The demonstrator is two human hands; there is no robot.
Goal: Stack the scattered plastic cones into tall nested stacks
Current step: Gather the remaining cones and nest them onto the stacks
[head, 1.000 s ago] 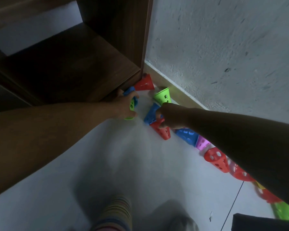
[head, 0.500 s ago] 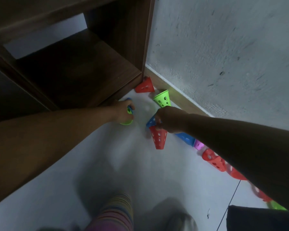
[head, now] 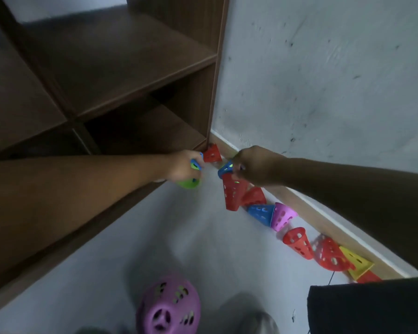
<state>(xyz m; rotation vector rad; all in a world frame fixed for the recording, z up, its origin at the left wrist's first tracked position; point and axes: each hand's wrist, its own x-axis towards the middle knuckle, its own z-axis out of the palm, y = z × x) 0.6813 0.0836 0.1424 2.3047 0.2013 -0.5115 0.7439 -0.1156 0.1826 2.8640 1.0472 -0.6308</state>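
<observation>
My left hand [head: 182, 166] grips a small nested stack, a green cone [head: 188, 183] with a blue one [head: 195, 164] on it, held above the floor by the shelf unit. My right hand [head: 252, 165] holds a second stack, a red cone [head: 233, 192] hanging wide end down with a blue cone [head: 225, 169] at its top. A lone red cone [head: 212, 154] stands in the corner between the hands. More cones lie along the skirting: red [head: 255, 197], blue [head: 261, 213], pink [head: 281, 216], red [head: 298, 242], red [head: 328, 254], yellow [head: 356, 262].
A dark wooden shelf unit [head: 121, 75] fills the left side. A rough white wall [head: 323, 80] with a wooden skirting board [head: 299, 201] runs on the right. A purple perforated cone [head: 170, 307] is near the bottom edge, close to the camera. The floor is pale grey.
Both hands have risen with their stacks, and the red cone now hangs clear of the floor. The view has tilted, so more cones along the skirting and the purple cone appear.
</observation>
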